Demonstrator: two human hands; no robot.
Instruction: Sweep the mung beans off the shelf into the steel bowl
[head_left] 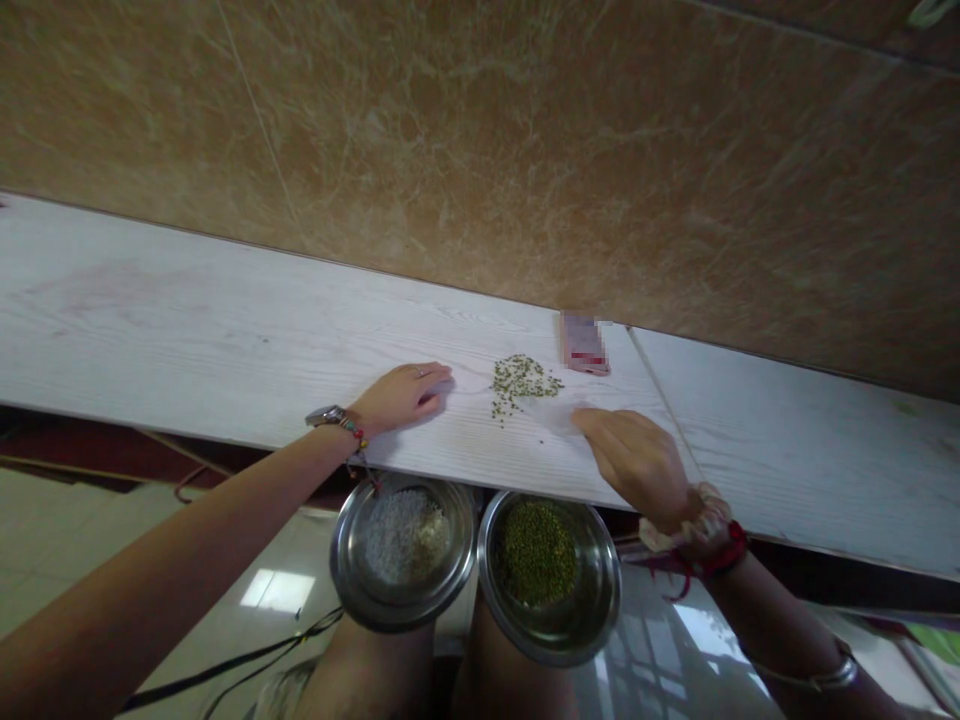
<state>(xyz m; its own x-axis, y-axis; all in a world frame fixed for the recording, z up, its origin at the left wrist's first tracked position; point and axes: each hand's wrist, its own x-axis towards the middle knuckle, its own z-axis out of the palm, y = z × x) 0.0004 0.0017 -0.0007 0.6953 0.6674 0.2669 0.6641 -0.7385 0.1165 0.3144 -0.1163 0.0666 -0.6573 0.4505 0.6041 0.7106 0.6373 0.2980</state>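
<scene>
The hands, left and right, are apart at the surface, green beans scattered between them. Whatever the right fingers pinch looks clear and blurred; its outline is unreadable.

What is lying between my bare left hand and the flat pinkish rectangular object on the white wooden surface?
Small green beans, loosely scattered; the head view shows this.

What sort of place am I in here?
Probably a home, perhaps its kitchen or dining area, judging by a steel bowl of green beans, a white tabletop and a tiled floor.
</scene>
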